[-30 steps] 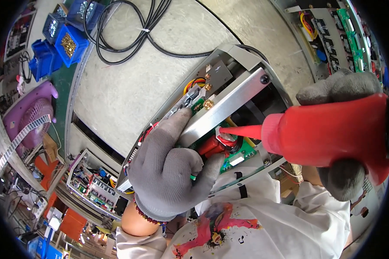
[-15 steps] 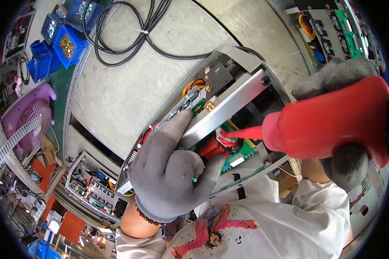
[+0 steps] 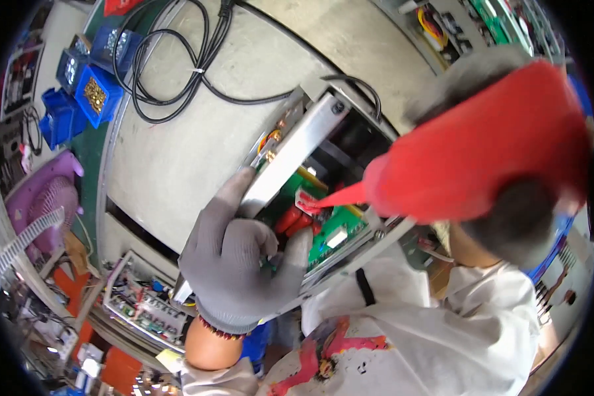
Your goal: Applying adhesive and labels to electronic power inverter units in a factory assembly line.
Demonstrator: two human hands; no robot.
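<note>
My left hand (image 3: 234, 264), in a grey knit glove, grips an open metal electronics chassis (image 3: 289, 155) that stands tilted at the bench edge. Its index finger lies along the silver crossbar, and the thumb is by a red part (image 3: 289, 221) on the green circuit board (image 3: 340, 232). My right hand (image 3: 518, 218), also gloved and blurred, is wrapped round a red squeeze bottle (image 3: 475, 148). The bottle lies nearly level, its thin nozzle (image 3: 342, 196) pointing left into the chassis. The tip is at a white-and-red part on the board; whether it touches cannot be told.
A coiled black cable (image 3: 197, 70) lies on the pale bench top (image 3: 171, 155). Blue bins (image 3: 99, 96) of small metal hardware stand far left, above a purple fan (image 3: 49, 208). Other open electronics units sit lower left (image 3: 145, 300) and upper right (image 3: 442, 30).
Chassis, left hand and bottle all appear shifted left in the picture, as the view has moved. The bottle now tilts more, its base higher. Both hands keep their holds.
</note>
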